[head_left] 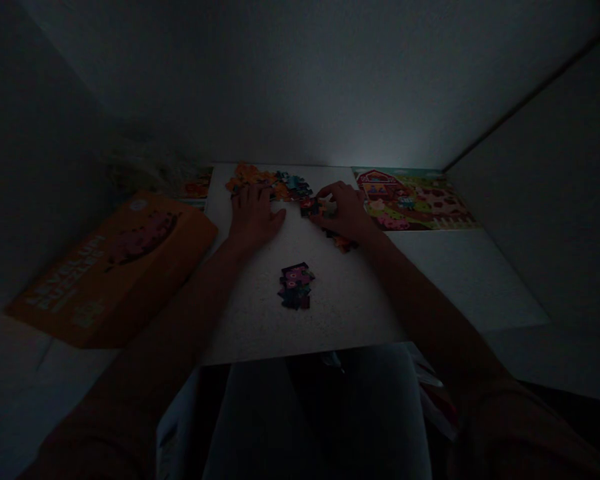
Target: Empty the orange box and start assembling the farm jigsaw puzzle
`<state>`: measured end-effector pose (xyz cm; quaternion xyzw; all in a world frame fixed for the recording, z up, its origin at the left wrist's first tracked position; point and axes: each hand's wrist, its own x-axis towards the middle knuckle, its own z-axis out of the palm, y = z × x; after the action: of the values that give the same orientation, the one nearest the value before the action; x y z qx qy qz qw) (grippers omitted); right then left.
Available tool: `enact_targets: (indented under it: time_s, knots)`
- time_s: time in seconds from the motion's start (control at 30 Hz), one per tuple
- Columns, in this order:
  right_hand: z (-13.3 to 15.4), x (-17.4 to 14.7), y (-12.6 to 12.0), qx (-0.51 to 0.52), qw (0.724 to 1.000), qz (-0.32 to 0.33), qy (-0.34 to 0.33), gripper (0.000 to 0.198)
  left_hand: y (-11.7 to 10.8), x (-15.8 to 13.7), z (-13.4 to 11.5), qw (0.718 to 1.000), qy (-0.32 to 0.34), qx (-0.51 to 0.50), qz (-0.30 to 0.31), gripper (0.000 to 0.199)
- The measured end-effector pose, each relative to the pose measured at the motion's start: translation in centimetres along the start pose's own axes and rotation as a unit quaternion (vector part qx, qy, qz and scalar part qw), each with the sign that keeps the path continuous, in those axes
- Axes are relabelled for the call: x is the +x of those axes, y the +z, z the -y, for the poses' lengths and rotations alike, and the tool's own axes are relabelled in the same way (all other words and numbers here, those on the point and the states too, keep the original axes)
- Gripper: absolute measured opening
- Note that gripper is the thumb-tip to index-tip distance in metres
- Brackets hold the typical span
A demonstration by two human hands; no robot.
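In dim light, a heap of jigsaw puzzle pieces [253,175], orange and teal, lies toward the back of the white table. My left hand [254,217] rests at the heap's near edge, fingers stretched and thumb apart, with nothing held. Thumb and index finger of my right hand [347,210] close around a dark reddish puzzle piece [309,207]. More orange pieces [345,244] stick out beneath that hand. Closer to me sits a small cluster of purple and dark pieces [296,287], partly overlapping.
An orange puzzle box [125,260] with a pink picture stands at the left. Behind it is a crumpled clear plastic bag [150,163]. A farm picture sheet [415,200] with a barn and cow lies at the back right. Walls border the table behind and at the right.
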<state>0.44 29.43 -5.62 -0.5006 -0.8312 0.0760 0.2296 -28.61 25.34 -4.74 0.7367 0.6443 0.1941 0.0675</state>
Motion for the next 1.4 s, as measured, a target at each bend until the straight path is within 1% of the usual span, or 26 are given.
enact_targets:
  time_s: [0.17,0.27,0.33,0.4,0.47,0.57,0.67,0.8,0.9,0.97,1.03,1.07,1.1,1.17,1.27,1.4]
  knots:
    - [-0.5,-0.2,-0.4,0.026,0.998,-0.060,0.004,0.054,-0.4,-0.2,-0.3,1.000,-0.009,0.004,0.011,0.068]
    - [-0.7,-0.4,-0.6,0.042,0.996,-0.083,0.003,0.054,-0.6,-0.3,-0.7,1.000,-0.008,0.004,-0.001,0.070]
    - [-0.6,-0.5,-1.0,0.047,0.996,-0.082,0.005,0.054,-0.5,-0.4,-0.9,1.000,0.013,-0.008,-0.019,0.075]
    - [-0.3,-0.6,-1.4,0.048,0.997,-0.068,0.004,0.056,-0.3,-0.4,-1.1,0.998,0.048,-0.028,-0.033,0.080]
    - [0.0,-0.6,-1.8,0.053,0.997,-0.050,-0.009,0.058,-0.1,-0.3,-1.0,0.994,0.087,-0.052,-0.041,0.080]
    - [0.5,-0.8,-2.2,0.069,0.996,-0.028,-0.040,0.064,0.0,-0.3,-0.9,0.988,0.129,-0.078,-0.045,0.073]
    - [0.6,-0.8,-2.2,0.079,0.995,-0.014,-0.059,0.067,-0.3,-0.4,-1.0,0.984,0.146,-0.085,-0.047,0.064]
    - [0.1,-0.8,-1.7,0.089,0.993,-0.035,-0.074,0.070,-0.4,-0.3,-1.0,0.981,0.158,-0.095,-0.054,0.049]
    - [-0.7,-0.7,-1.5,0.094,0.992,-0.049,-0.063,0.070,-0.6,-0.1,-0.4,0.977,0.163,-0.121,-0.062,0.042]
    - [-1.2,-0.5,-1.5,0.098,0.992,-0.056,-0.049,0.068,-0.9,-0.2,0.1,0.965,0.202,-0.155,-0.057,0.039]
    - [-1.5,-0.5,-1.6,0.101,0.992,-0.064,-0.036,0.065,-1.4,-0.4,0.5,0.940,0.274,-0.198,-0.045,0.037]
    - [-1.6,-0.5,-1.7,0.102,0.992,-0.067,-0.030,0.064,-1.6,-0.5,0.6,0.927,0.302,-0.216,-0.041,0.036]
    - [-1.6,-0.5,-1.8,0.103,0.992,-0.069,-0.026,0.064,-1.7,-0.5,0.6,0.920,0.316,-0.228,-0.041,0.037]
    - [-1.5,-0.6,-2.0,0.106,0.991,-0.074,-0.027,0.064,-1.8,-0.5,0.6,0.923,0.306,-0.229,-0.045,0.041]
    - [-0.9,-0.6,-2.4,0.102,0.991,-0.076,-0.039,0.066,-1.3,0.1,0.5,0.943,0.259,-0.202,-0.057,0.048]
    - [0.0,-0.4,-2.7,0.108,0.992,-0.060,-0.040,0.066,-0.4,0.7,0.5,0.955,0.214,-0.186,-0.082,0.043]
